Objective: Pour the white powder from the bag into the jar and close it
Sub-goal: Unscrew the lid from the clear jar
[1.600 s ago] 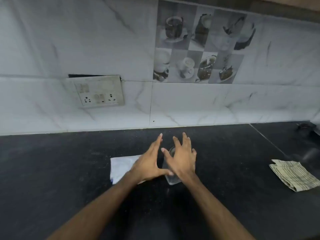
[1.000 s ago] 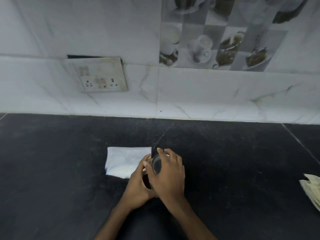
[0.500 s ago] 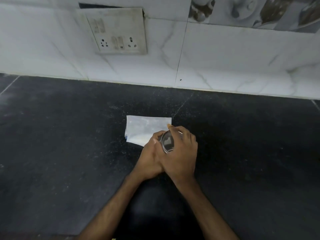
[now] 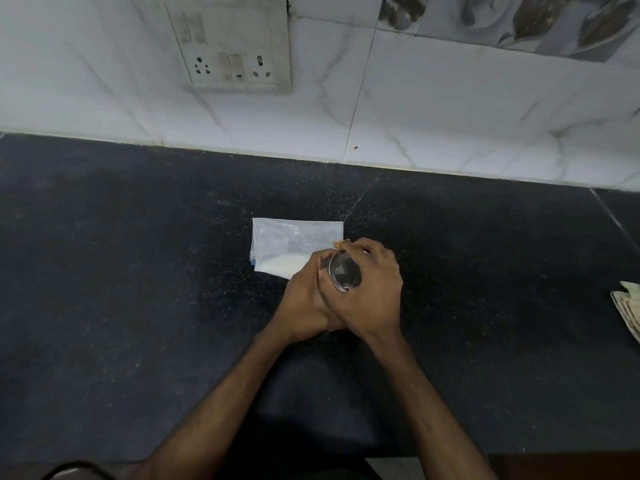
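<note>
While my left grip (image 4: 304,296) clasps the jar (image 4: 343,273) and my right grip (image 4: 375,299) curls over its top, a slipping twist could tip it onto the bag (image 4: 294,240) beside.

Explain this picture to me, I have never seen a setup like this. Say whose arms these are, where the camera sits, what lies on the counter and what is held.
There is no machine here: a person wears one wide-angle camera on the head, looking forward and down. Their left hand and right hand both curl round a small clear jar over the dark counter. Behind the hands lies a flat plastic bag with white powder along its near edge. A folded cloth shows at the right edge, a socket plate on the tiled wall. Whether the jar is closed, I cannot tell.
</note>
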